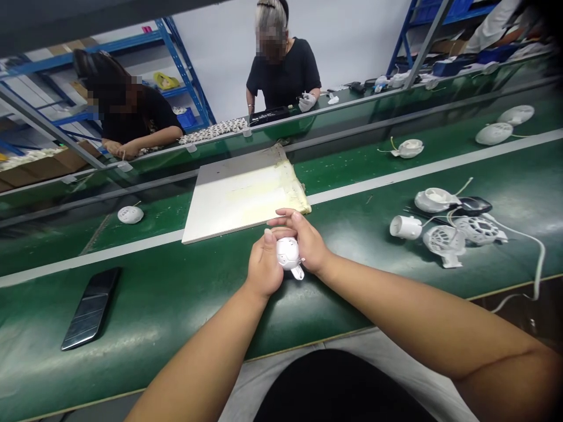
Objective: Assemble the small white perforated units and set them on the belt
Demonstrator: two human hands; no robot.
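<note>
Between my two hands, just above the green bench, is a small round white plastic housing (288,253) with a short looped tab at its lower right. My left hand (264,265) is wrapped round its left side, thumb pointing up. From the right, my right hand (308,240) closes on the same housing, its fingers curving over the far side. The palms hide much of the part. A pale board (233,196) with a yellowed, ragged right edge lies right beyond my fingers.
At right lie several white fan-like housings (444,243) with wires, a white cylinder (405,227) and a white cable (542,258). A dark phone (91,308) rests at left. Another white housing (131,214) sits beyond it. Co-workers (284,70) work across the bench behind a rail.
</note>
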